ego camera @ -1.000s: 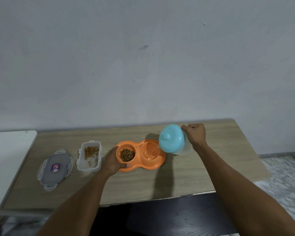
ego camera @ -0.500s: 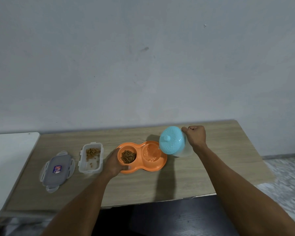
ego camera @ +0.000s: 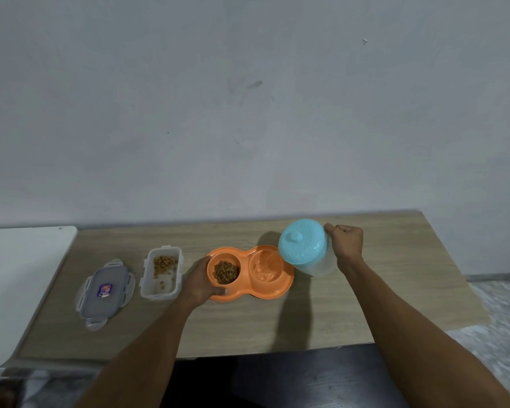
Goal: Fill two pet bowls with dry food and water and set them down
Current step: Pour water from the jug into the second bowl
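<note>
- Left hand (ego camera: 199, 282) clasps the orange bowl's (ego camera: 265, 293) left end on the table (ego camera: 365, 313).
- Right hand (ego camera: 345, 242) fists the tilted jug (ego camera: 305, 245) over the water well.
- Jug handle hidden.

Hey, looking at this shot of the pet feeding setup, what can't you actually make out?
- Head view: the pitcher handle is hidden inside the right hand.
- Water level in the pitcher: its blue lid faces the camera and covers it.
- Label print on the container lid: too small to read.
- Left hand fingers beyond the orange double bowl rim: hidden by the hand.
</note>
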